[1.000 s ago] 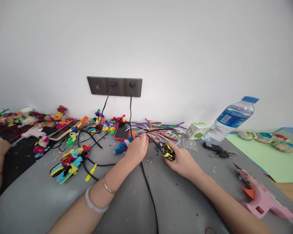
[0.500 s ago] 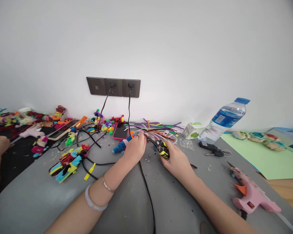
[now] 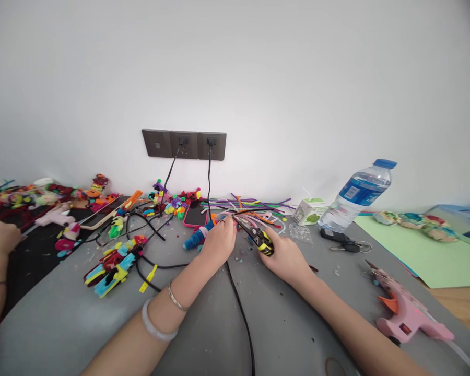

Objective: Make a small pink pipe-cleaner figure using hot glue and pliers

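My left hand is closed in a pinch at the middle of the desk; what its fingertips hold is too small to make out. My right hand grips pliers with yellow-and-black handles. Their dark jaws point up and left, meeting the left fingertips. A blue fuzzy wrapped piece with some orange lies just left of my left hand, partly hidden behind it. Beyond both hands, loose pipe cleaners in many colours spread toward the wall.
Pipe-cleaner figures, a pink-edged phone and black cables lie leftward. To the right are a small box, a tilted water bottle, keys and a pink glue gun. Another person's hand is at far left.
The view has shifted slightly. My hands and the pliers keep nearly the same places, with the jaws still at my left fingertips. The other person's hand has come further into view.
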`<state>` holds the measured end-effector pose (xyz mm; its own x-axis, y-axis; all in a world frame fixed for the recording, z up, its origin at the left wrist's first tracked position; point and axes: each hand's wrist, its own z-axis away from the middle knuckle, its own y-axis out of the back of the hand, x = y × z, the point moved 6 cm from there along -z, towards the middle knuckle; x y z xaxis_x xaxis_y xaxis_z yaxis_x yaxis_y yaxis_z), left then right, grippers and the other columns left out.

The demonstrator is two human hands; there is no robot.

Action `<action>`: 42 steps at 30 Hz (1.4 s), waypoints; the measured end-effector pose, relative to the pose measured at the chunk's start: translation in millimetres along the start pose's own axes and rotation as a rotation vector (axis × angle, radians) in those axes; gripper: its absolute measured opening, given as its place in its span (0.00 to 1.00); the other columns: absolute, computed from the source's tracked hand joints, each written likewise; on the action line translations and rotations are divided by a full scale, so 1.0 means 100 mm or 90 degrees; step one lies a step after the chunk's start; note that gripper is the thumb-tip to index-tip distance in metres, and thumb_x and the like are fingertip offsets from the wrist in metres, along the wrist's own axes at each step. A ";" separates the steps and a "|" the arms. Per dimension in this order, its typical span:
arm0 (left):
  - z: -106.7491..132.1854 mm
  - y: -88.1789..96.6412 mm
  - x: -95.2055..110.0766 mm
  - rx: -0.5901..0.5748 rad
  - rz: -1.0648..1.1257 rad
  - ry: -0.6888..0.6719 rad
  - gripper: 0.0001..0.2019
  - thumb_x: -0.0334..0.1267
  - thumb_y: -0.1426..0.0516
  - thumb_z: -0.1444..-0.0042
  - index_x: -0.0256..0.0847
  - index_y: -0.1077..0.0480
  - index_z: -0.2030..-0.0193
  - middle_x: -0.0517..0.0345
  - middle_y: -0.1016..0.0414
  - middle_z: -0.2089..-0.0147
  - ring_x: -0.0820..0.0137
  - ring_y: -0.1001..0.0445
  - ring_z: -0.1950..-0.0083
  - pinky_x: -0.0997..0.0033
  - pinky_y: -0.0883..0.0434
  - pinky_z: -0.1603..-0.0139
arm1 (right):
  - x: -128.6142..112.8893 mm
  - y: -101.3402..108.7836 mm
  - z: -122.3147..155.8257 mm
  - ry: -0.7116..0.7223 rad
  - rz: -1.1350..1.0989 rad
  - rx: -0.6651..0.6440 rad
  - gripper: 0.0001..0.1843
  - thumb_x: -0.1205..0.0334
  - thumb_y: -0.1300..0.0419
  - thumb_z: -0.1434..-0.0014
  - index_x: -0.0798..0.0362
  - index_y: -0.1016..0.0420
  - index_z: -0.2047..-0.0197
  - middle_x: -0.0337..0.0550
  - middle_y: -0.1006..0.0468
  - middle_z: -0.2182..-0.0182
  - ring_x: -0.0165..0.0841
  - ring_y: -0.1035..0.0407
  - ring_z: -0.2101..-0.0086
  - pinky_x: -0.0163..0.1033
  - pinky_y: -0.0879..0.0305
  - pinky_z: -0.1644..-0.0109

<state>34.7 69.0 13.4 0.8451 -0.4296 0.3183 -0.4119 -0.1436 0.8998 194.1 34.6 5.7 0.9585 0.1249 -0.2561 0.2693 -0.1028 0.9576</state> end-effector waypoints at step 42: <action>-0.01 0.09 -0.03 0.080 0.477 -0.004 0.07 0.31 0.53 0.36 0.41 0.41 0.53 0.57 0.32 0.62 0.69 0.31 0.62 0.70 0.35 0.59 | 0.20 0.08 -0.04 0.072 -0.191 0.050 0.22 0.62 0.44 0.50 0.51 0.35 0.50 0.48 0.22 0.58 0.44 0.28 0.59 0.43 0.35 0.58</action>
<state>28.8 69.8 20.5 0.3221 -0.4570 0.8291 -0.9112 0.0880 0.4025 215.0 40.6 8.5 0.8201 0.2700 -0.5046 0.5487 -0.1204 0.8273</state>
